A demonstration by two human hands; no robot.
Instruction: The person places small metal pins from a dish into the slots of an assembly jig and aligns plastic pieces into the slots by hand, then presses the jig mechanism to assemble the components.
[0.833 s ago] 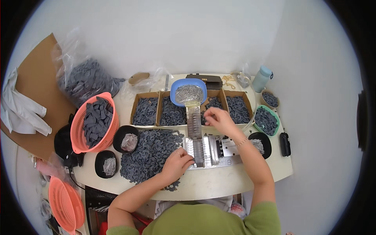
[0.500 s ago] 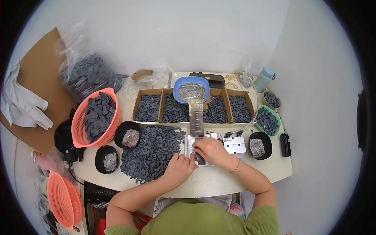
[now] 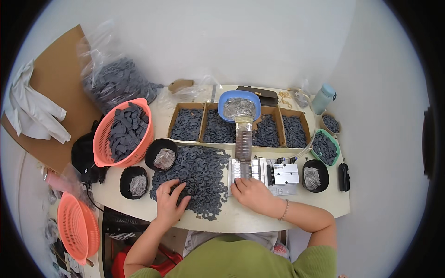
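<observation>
My left hand (image 3: 170, 202) is over the near left part of a loose pile of small dark grey pieces (image 3: 204, 176). Its fingers are bent and apart, the thumb held off to the right, and I see nothing held between them. My right hand (image 3: 256, 196) has its fingers curled onto the front of a silver metal fixture (image 3: 231, 173); anything small under the fingertips is hidden. A clear ribbed chute (image 3: 243, 143) runs down to this fixture from a blue bowl (image 3: 221, 111) of thin metal pins. Just right of the fixture sits a silver block with fittings (image 3: 286, 174).
Cardboard trays (image 3: 201, 123) of grey pieces stand behind the pile. Black bowls (image 3: 124, 189) with pins flank the work area. Left is a coral basket (image 3: 98, 143) of grey strips. On the right are a green basket (image 3: 338, 153), a blue bottle (image 3: 323, 99) and a black case (image 3: 343, 177).
My left hand has left the fixture and moved left to the pile, its fingers spreading. My right hand has shifted down to the fixture's front. The whole view has shifted slightly.
</observation>
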